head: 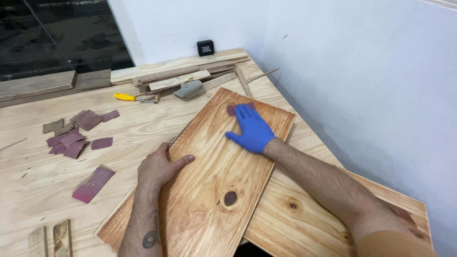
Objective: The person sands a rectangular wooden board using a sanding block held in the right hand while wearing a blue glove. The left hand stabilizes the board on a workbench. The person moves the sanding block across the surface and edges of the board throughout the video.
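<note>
The head view looks down on a pale plywood workbench (43, 185) set into a white-walled corner, and on it lies a long reddish-brown pine board with a dark knot (214, 190), running from about seven o'clock up toward one o'clock and resting partly over a second, similar knotted board (295, 214) at five o'clock. The right hand in a blue glove (252, 129) lies flat near the far end of the upper board, fingers spread and pressing down a small maroon scrap of sandpaper (233, 109), of which only an edge shows beyond the fingertips. The bare left hand (159, 166) sits on the board's left edge at nine o'clock of its middle, thumb stretched across the face and fingers curled over the rim, bracing it. To my eye the sanding of the upper board is the step in hand, worked at its far end; the next stroke would call for steady flat pressure along the grain while the left hand keeps the board from sliding. At ten o'clock lie loose maroon sandpaper pieces (76, 133), beyond them a yellow-handled screwdriver (127, 97), and at twelve o'clock a stack of wood offcuts (181, 71) with a small black box-shaped speaker (205, 47) against the wall.
</note>
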